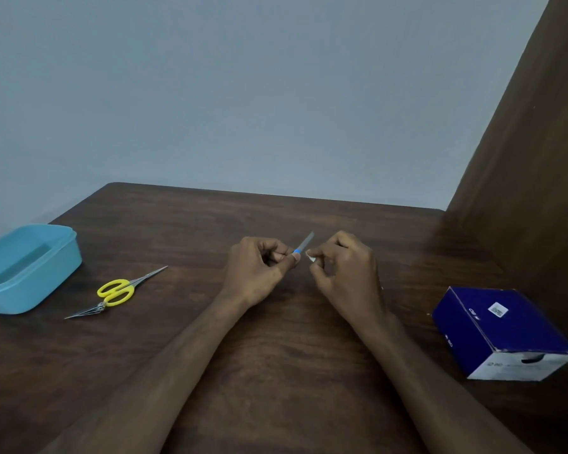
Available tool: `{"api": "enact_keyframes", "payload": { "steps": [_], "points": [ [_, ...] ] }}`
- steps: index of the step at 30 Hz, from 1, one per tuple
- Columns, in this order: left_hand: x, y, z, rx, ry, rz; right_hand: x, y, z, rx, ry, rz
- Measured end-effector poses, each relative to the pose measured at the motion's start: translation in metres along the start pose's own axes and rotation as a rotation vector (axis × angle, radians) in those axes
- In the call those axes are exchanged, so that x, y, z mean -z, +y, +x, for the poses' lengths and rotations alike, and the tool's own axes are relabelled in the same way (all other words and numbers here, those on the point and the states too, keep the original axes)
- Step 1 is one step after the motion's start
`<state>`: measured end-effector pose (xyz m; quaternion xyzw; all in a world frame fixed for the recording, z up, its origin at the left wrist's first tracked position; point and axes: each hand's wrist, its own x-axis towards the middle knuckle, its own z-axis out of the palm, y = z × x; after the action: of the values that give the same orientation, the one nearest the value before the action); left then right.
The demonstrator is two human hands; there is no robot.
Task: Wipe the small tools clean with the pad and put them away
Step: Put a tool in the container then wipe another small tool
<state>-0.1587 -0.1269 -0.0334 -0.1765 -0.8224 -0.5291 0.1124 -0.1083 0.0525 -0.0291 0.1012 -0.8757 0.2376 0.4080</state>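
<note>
My left hand (pixel 259 270) pinches a thin grey nail file (pixel 306 241) by its blue end, with the blade pointing up and to the right above the table. Just to its right, my right hand (pixel 345 267) pinches a small white pad (pixel 310 256) between thumb and fingers, close to the file's lower part. Yellow-handled scissors (pixel 118 290) lie on the table at the left. Silver tweezers (pixel 85 312) lie next to them, touching the handles.
A light blue open plastic tub (pixel 54 267) stands at the table's left edge. A dark blue cardboard box (pixel 502 332) sits at the right. The dark wooden table (pixel 276 355) meets a grey wall behind; a brown curtain (pixel 538 158) hangs at the right.
</note>
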Motion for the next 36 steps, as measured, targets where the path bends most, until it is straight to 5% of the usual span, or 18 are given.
{"api": "enact_keyframes", "payload": {
  "steps": [9,15,20,25,31,36],
  "points": [
    [0.000,-0.001,0.000,-0.014,-0.005,0.006,-0.004,0.001,-0.001,-0.007,-0.032,-0.026],
    [-0.001,0.000,-0.001,-0.029,-0.003,0.036,0.008,-0.002,0.000,-0.014,0.111,0.035],
    [0.001,0.003,-0.002,-0.040,0.034,-0.018,-0.003,0.006,-0.001,-0.067,-0.024,-0.030],
    [-0.002,0.000,0.000,-0.049,0.017,0.021,0.008,-0.003,0.000,-0.012,0.137,0.067],
    [-0.001,-0.002,0.000,-0.039,0.013,0.057,-0.007,0.005,0.000,-0.018,-0.045,-0.010],
    [-0.002,-0.004,0.000,-0.034,0.014,0.055,0.006,0.000,0.000,-0.033,0.086,0.055]
  ]
}}
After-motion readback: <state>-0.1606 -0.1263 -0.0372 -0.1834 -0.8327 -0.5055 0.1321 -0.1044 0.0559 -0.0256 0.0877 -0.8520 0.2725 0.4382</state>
